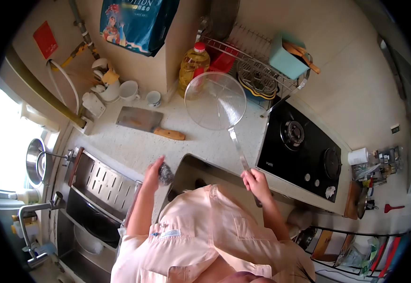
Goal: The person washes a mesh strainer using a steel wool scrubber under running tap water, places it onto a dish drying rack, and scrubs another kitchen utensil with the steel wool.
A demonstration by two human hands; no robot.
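Observation:
My right hand [256,185] is wrapped round the long handle of a mesh skimmer [214,101]. Its round wire head is raised over the counter, and the handle end sticks out below my fist. A grey steel wool scrubber [166,174] sits against the fingers of my left hand [152,173], which are closed on it near the counter's front edge. Beyond my left hand, a cleaver [142,120] with a wooden handle lies flat on the counter. Neither hand touches it.
At the left is a sink [69,238] with a faucet [26,221] and a slotted drainer [102,178]. A black gas stove [300,146] lies to the right. Along the back are an oil bottle [192,63], cups [129,89] and a wire dish rack [257,47].

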